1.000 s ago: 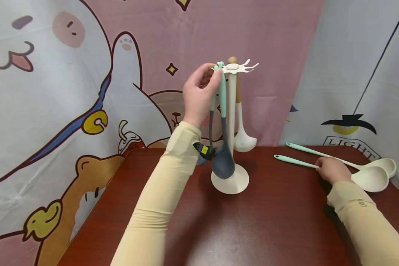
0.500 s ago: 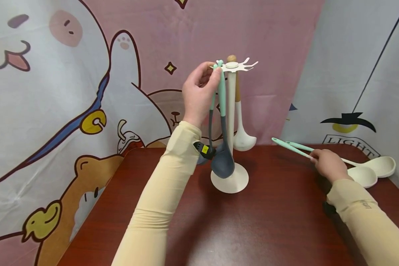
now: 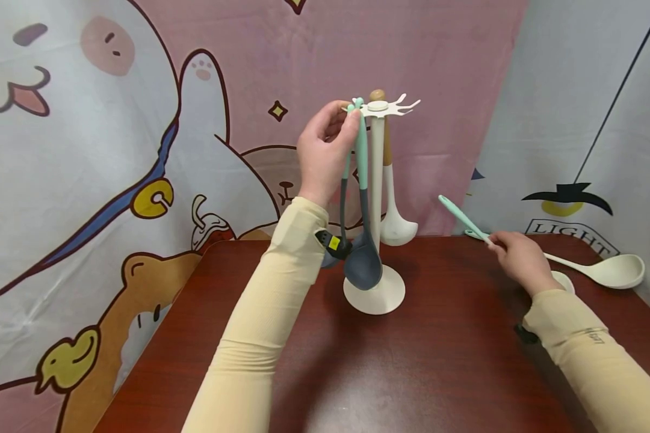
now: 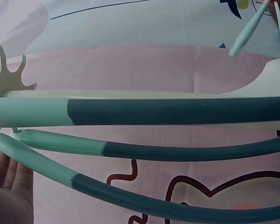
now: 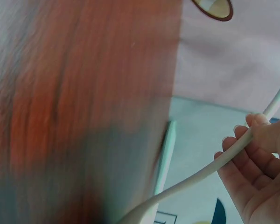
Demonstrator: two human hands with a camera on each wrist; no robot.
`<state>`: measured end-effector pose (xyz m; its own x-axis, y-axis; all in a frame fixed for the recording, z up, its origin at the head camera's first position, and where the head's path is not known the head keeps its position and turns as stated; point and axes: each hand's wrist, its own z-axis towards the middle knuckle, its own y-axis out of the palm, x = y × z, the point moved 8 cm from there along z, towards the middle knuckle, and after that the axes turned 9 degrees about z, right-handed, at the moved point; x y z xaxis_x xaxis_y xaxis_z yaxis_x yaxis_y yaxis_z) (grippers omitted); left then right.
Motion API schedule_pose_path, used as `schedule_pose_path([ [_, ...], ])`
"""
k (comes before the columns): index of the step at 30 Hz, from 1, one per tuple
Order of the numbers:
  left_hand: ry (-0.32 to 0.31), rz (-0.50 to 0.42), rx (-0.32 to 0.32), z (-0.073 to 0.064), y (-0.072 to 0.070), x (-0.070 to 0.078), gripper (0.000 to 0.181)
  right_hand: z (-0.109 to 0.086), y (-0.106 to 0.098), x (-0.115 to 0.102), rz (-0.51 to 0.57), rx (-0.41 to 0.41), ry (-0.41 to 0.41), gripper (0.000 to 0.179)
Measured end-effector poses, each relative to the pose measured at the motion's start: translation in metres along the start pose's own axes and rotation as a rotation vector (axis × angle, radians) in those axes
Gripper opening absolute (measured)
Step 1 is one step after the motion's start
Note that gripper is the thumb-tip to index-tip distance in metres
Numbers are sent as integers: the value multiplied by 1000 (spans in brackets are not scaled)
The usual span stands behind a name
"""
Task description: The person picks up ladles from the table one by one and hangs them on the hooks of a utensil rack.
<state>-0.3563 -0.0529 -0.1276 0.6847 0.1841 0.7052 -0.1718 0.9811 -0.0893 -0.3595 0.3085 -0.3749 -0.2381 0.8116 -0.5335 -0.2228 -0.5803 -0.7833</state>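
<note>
My left hand is at the top of a cream utensil stand. Its thumb and fingers pinch the mint handle end of a dark grey spoon at a hook. More dark utensils with mint handles hang beside it; the left wrist view shows another dark shaft close by. Off to the right, my right hand holds a cream ladle by its shaft, mint handle end raised and pointing toward the stand. Hand and sleeve hide most of its bowl.
A second cream ladle with a mint handle lies on the brown table at the back right. A white ladle with a wooden handle hangs behind the stand's pole. Printed cloth rises behind the table.
My right hand has lifted its ladle off the table and brought it leftward, tilting the handle end up. My left hand stays at the stand's top.
</note>
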Motion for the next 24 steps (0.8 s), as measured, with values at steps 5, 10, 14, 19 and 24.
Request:
schedule_pose_path([
  [5,-2,-5,1,-1,-1,0,23,0,-3,-17,54,28,-13,16],
  [10,1,-12,1,-2,-1,3,23,4,-10,-32,97,70,-44,15],
  [14,0,-16,3,-2,-2,3,22,7,-16,-45,137,108,-63,18],
  [19,8,-16,2,-2,-2,4,22,9,-22,-63,184,138,-62,21],
  [24,9,-13,3,-2,-2,3,22,11,-27,-82,218,183,-96,18],
])
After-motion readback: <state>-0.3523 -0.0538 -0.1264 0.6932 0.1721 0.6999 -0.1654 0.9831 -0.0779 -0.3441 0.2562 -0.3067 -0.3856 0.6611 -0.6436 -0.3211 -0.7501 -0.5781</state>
